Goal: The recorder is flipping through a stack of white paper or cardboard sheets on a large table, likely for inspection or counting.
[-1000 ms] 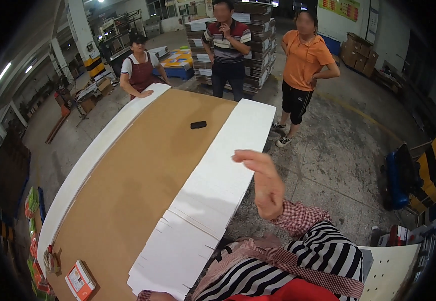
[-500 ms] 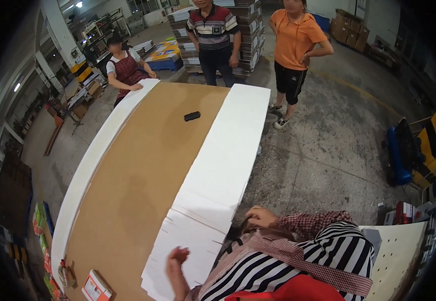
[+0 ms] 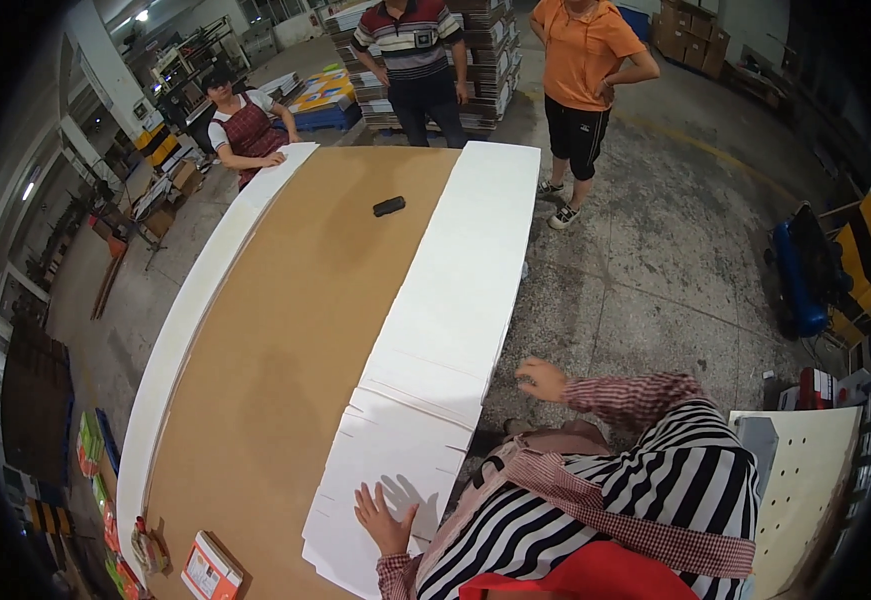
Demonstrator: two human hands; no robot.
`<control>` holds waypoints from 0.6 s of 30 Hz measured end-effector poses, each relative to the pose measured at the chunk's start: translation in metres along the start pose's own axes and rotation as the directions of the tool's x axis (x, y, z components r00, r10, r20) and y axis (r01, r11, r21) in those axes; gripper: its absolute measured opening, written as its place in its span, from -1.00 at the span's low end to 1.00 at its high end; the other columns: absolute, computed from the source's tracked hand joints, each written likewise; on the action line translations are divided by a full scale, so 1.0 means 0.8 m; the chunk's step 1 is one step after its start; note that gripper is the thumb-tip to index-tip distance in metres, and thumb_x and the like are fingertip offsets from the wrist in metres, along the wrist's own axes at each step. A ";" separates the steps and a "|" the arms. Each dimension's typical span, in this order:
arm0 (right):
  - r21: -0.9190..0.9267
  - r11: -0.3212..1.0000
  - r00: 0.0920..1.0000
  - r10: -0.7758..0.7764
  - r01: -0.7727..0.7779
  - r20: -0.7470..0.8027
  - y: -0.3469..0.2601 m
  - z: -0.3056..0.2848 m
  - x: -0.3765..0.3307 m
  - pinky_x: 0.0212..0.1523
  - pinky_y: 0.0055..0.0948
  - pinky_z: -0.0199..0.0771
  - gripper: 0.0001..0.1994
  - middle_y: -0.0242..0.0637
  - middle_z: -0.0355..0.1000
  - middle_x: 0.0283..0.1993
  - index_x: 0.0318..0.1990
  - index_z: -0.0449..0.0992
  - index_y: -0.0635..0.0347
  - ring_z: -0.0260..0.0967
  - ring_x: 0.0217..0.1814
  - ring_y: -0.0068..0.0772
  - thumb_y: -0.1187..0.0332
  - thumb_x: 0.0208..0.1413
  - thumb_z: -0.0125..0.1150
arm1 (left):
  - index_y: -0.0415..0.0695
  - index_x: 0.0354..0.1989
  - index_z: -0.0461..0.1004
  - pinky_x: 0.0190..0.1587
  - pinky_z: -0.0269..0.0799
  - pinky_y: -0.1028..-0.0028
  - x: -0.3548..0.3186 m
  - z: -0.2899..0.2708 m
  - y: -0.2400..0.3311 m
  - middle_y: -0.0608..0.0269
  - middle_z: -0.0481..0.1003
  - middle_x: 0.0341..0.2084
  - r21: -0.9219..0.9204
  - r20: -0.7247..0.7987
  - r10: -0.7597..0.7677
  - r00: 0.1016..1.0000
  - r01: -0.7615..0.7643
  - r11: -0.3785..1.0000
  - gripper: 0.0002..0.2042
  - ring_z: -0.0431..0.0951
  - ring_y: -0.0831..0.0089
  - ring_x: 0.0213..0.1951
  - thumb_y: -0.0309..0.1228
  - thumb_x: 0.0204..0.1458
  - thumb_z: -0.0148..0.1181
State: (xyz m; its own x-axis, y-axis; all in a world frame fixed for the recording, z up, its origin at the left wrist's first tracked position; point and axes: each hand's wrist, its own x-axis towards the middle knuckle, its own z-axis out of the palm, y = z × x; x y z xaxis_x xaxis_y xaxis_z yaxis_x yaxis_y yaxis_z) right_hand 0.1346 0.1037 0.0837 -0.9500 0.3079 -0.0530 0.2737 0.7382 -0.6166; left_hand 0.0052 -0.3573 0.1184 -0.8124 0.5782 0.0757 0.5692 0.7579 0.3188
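**Left palm flat on the white flap, right hand off the edge**

The left hand (image 3: 385,518) lies palm down on the near white flap (image 3: 395,470) of a big cardboard sheet (image 3: 285,340), fingers spread apart and flat — pressing on it, not gripping it. The flap is cut by short slots and sits at the sheet's near right corner, close to the person's striped top.

The right hand (image 3: 542,380) hangs in the air just off the sheet's right edge, above the concrete floor (image 3: 655,270). Its fingers are loosely curled and a little apart; it holds nothing and touches nothing. A checked cuff shows at each wrist.

The sheet runs long and away from the person: brown down the middle, with a white strip along each long side. The right strip (image 3: 465,260) joins the near flap at a crease line. A small black object (image 3: 388,206) rests on the brown part near the far end.

At the far left corner a person in a dark apron (image 3: 245,125) rests one hand on the left white strip. Two more people stand past the far end — one in a striped shirt (image 3: 413,50), one in an orange shirt (image 3: 583,60) with hands on hips. An orange box (image 3: 210,570) lies near the sheet's near left corner.
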 end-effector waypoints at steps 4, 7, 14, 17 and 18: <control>-0.009 0.998 0.998 -0.055 0.054 -0.024 -0.064 0.038 0.073 -0.06 -0.20 0.44 -0.73 -0.13 0.36 -0.14 -0.09 0.50 0.20 0.37 -0.07 -0.11 0.29 0.08 0.18 | -0.09 0.34 0.14 0.32 -0.25 -0.20 0.002 0.022 -0.018 -0.10 0.00 0.37 0.084 0.089 0.096 0.991 -0.104 0.991 -0.07 -0.13 -0.07 0.42 0.21 -0.15 0.27; 0.002 0.998 0.998 -0.059 0.059 -0.035 -0.086 0.062 0.085 -0.02 -0.19 0.42 -0.72 -0.13 0.34 -0.14 -0.10 0.51 0.22 0.34 -0.04 -0.12 0.30 0.07 0.19 | -0.08 0.36 0.12 0.33 -0.33 -0.21 -0.002 0.032 -0.027 -0.11 -0.04 0.39 0.010 0.251 0.069 0.965 -0.074 0.997 -0.05 -0.17 -0.03 0.43 0.33 -0.11 0.13; -0.108 0.994 0.999 -0.014 0.009 -0.043 -0.080 0.104 0.070 0.07 -0.22 0.38 -0.61 -0.10 0.33 -0.06 0.01 0.50 0.25 0.28 0.07 -0.07 0.31 0.01 0.24 | -0.07 0.37 0.10 0.35 -0.46 -0.18 -0.014 0.048 -0.024 -0.10 -0.11 0.41 0.025 0.167 0.079 0.983 -0.084 0.996 -0.08 -0.24 0.00 0.45 0.36 -0.04 0.00; -0.119 0.992 0.995 0.014 -0.026 -0.097 -0.081 0.113 0.070 0.09 -0.22 0.38 -0.59 -0.10 0.32 -0.04 0.02 0.50 0.25 0.27 0.08 -0.07 0.31 -0.01 0.26 | -0.08 0.37 0.10 0.36 -0.48 -0.17 -0.014 0.045 -0.022 -0.09 -0.11 0.41 0.032 0.157 0.078 0.985 -0.084 0.996 -0.09 -0.23 0.01 0.45 0.35 -0.04 0.01; -0.110 0.992 0.994 0.047 -0.058 -0.102 -0.083 0.115 0.070 0.10 -0.22 0.38 -0.59 -0.10 0.31 -0.03 0.01 0.50 0.26 0.26 0.08 -0.07 0.31 -0.02 0.26 | -0.08 0.37 0.10 0.36 -0.48 -0.17 -0.014 0.044 -0.022 -0.09 -0.11 0.41 0.031 0.152 0.081 0.985 -0.086 0.996 -0.08 -0.23 0.01 0.45 0.35 -0.04 0.01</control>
State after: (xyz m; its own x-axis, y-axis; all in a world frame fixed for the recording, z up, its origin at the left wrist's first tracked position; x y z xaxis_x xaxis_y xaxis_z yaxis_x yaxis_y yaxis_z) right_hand 0.0492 0.0168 0.0495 -0.9158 0.4017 -0.0015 0.3432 0.7806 -0.5224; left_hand 0.0089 -0.3664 0.0787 -0.7351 0.6766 -0.0432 0.6408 0.7142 0.2818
